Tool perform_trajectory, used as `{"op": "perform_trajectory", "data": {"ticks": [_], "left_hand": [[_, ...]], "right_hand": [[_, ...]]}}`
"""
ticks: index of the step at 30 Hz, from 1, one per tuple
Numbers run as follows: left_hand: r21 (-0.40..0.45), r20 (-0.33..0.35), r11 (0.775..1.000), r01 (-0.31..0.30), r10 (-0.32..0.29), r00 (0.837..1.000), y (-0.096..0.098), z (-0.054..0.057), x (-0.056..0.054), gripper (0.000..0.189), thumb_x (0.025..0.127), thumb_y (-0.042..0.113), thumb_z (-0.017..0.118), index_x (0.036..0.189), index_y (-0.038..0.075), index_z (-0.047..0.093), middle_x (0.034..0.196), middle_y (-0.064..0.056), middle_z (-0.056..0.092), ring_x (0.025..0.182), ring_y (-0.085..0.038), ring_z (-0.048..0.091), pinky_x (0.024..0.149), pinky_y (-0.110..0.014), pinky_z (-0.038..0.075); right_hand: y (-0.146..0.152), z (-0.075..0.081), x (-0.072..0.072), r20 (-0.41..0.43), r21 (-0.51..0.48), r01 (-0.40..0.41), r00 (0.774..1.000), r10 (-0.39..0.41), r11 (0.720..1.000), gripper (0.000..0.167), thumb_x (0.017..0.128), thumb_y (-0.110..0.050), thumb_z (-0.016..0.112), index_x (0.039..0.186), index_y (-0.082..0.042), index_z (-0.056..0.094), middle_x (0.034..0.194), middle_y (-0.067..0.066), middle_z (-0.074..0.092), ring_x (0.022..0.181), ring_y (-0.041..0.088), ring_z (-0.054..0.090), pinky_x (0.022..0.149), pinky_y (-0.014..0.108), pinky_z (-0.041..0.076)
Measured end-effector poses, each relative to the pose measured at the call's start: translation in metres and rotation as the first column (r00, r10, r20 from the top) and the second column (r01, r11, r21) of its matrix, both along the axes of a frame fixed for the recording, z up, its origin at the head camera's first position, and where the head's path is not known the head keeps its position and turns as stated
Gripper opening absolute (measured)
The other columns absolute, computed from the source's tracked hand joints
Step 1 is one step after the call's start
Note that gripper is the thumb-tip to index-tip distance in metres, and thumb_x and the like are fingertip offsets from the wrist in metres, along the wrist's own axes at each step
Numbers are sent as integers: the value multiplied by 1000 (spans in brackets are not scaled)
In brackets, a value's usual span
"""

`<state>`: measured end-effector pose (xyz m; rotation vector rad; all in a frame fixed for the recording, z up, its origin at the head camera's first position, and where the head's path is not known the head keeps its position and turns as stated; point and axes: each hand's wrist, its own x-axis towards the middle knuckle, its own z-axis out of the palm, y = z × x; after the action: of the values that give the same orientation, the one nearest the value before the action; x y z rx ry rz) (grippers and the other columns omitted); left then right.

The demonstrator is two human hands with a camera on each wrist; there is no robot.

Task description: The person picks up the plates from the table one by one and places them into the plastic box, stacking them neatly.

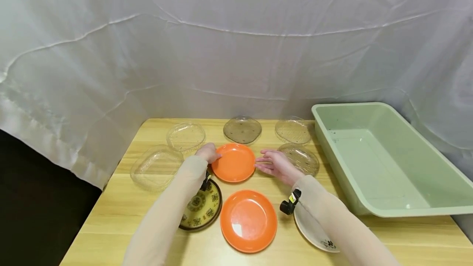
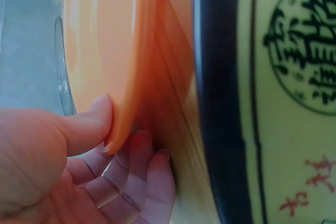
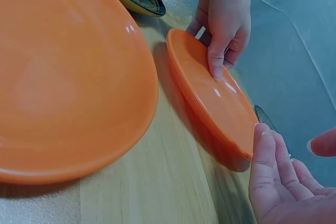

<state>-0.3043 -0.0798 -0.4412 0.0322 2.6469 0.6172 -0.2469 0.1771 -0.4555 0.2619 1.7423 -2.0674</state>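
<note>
An orange plate (image 1: 234,163) is pinched at its left rim by my left hand (image 1: 208,153), thumb on top and fingers curled beneath. In the left wrist view that orange plate (image 2: 105,40) is tilted off the wood. At the plate's right edge is my right hand (image 1: 277,165), its fingers stretched out. The right wrist view shows those fingertips (image 3: 261,132) at the rim, with the thumb apart from it. A second orange plate (image 1: 249,221) lies nearer on the table. Beside it sits a yellow-green patterned plate (image 1: 201,204) with a dark rim, partly hidden by my left arm.
Several clear or smoky glass dishes stand around the back, among them a smoky dish (image 1: 242,129) and a clear dish (image 1: 157,167). On the right is a large pale green tub (image 1: 354,188). A white plate (image 1: 314,229) lies partly under my right forearm.
</note>
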Motion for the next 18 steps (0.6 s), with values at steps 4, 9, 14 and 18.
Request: {"op": "perform_trajectory", "data": {"ticks": [4, 9, 14, 18], "left_hand": [[3, -2, 1000, -1, 1, 1000, -1, 0, 0, 27, 103, 29, 59, 87, 8, 54, 80, -4, 52, 73, -17, 56, 62, -24, 45], [74, 14, 997, -29, 28, 1000, -3, 1, 0, 27, 103, 29, 58, 95, 3, 58, 83, -5, 52, 74, -18, 57, 60, -25, 49], [178, 24, 983, -52, 49, 999, -3, 1, -1, 27, 105, 28, 55, 97, 2, 56, 84, -6, 51, 72, -17, 56, 56, -23, 50], [237, 31, 969, -68, 62, 998, -4, 3, -4, 25, 105, 26, 53, 99, 3, 55, 88, -8, 52, 75, -17, 55, 59, -23, 50]], "right_hand": [[-1, 0, 0, -3, 0, -10, 1000, 10, 1000, 48, 106, -9, 37, 151, 5, 28, 126, 21, 62, 105, 24, 70, 114, 42, 48], [-2, 2, 1, -12, -13, -7, 1000, 7, 1000, 48, 106, -9, 37, 150, 6, 28, 124, 20, 63, 102, 21, 70, 112, 40, 50], [-2, 5, 0, -25, -26, 28, 999, -29, 999, 47, 105, -6, 38, 149, 7, 29, 115, 16, 63, 94, 17, 70, 104, 34, 56], [-3, 7, 0, -43, -16, 46, 998, -47, 999, 49, 101, -2, 40, 148, 7, 30, 111, 14, 63, 93, 16, 69, 101, 32, 58]]}}
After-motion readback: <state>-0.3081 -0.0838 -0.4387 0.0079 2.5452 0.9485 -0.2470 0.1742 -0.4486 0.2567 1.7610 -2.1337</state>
